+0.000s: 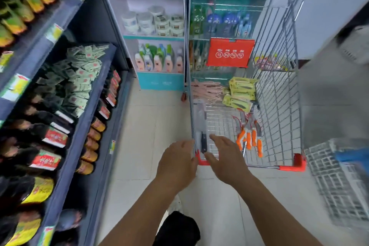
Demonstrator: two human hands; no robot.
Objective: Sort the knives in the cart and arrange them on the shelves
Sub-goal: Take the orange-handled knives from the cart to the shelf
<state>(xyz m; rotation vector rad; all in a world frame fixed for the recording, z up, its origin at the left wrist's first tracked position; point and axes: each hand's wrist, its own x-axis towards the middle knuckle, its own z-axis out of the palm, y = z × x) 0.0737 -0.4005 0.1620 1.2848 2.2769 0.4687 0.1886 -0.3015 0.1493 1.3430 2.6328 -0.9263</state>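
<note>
Both my hands reach toward the near left corner of the chrome wire shopping cart (279, 90), left hand (177, 166) and right hand (227, 160) empty, fingers spread apart. The black-handled steel cleaver (201, 128) lies inside along the left wall; orange-handled knives (249, 136) lie nearer the right.

The cart (245, 86) is standing on the floor (151, 126), to the right of the shelves (65, 106). Inside the cart, a cleaver (200, 126) is lying along its left wall, loose knives (249, 136) are lying at its near right, packaged knives (240, 94) are resting at its far end, and more knives (205, 90) are lying at its far left. The left hand (177, 164) is hovering just outside the cart's near left corner; the right hand (225, 158) is reaching over its near rim, beside the cleaver's handle.
</note>
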